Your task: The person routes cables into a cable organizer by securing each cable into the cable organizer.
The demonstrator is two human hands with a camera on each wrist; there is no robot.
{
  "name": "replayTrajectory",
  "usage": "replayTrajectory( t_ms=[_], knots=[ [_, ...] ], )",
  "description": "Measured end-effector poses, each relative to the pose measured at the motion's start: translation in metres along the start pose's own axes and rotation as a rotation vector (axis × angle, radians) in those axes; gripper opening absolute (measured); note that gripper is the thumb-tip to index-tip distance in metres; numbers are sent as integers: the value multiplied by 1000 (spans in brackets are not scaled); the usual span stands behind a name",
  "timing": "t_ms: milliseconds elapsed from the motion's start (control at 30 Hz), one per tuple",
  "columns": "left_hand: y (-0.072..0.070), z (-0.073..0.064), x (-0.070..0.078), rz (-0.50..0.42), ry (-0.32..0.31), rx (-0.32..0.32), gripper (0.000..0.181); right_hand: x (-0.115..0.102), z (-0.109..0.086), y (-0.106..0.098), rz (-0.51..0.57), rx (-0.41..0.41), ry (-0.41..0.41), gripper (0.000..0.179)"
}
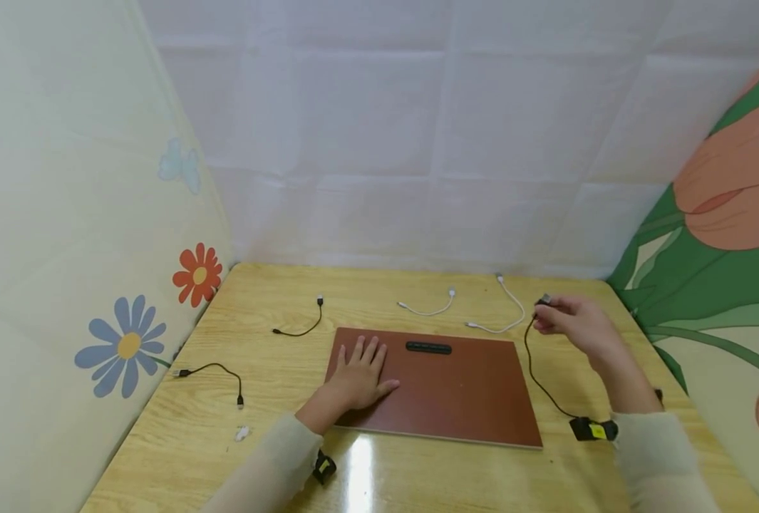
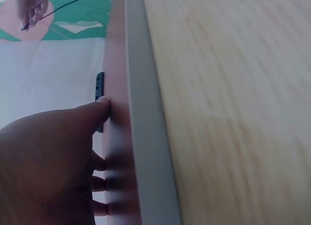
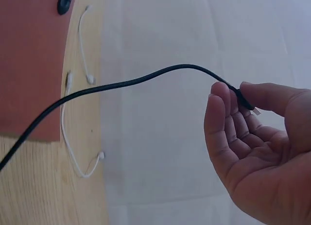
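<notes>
My left hand [image 1: 356, 379] rests flat on a reddish-brown board [image 1: 462, 399], fingers spread, near the board's left end. Close to the board's far edge sits a black slotted strip [image 1: 428, 348], probably a cable holder; in the left wrist view my thumb overlaps part of it. To the right of the board my right hand [image 1: 574, 326] is raised and pinches a black USB cable [image 1: 529, 356] by its plug, between thumb and fingers. The metal tip pokes out past the thumb in the right wrist view. From there the cord [image 3: 126, 82] hangs down; its lower end is hidden.
Two white cables [image 1: 427, 313] [image 1: 515, 306] lie behind the board. Two black cables [image 1: 308, 329] [image 1: 221, 367] lie to its left, near a small white scrap [image 1: 242, 432]. A white cloth [image 1: 353, 142] stands behind the wooden table [image 1: 276, 399], with patterned cloths at both sides.
</notes>
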State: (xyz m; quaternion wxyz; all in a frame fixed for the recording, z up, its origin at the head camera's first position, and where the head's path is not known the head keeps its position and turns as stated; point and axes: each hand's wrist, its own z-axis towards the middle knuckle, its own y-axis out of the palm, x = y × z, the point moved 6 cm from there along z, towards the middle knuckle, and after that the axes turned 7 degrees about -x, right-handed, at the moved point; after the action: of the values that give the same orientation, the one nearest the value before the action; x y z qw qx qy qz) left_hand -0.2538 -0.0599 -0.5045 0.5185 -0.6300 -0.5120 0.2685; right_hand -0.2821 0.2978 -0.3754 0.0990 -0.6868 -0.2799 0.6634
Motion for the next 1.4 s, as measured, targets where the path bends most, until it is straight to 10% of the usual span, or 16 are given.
replayTrajectory(
  t_ms=[633,967,1400],
  knots=[
    [-14,5,22,-64,77,112,67,-39,-1,56,8,-59,-93,28],
    [-26,14,75,-584,325,128,49,-50,5,75,20,-83,-126,26],
    [-21,22,102,-972,408,205,29,-61,16,94,52,-118,-185,21]
  ],
)
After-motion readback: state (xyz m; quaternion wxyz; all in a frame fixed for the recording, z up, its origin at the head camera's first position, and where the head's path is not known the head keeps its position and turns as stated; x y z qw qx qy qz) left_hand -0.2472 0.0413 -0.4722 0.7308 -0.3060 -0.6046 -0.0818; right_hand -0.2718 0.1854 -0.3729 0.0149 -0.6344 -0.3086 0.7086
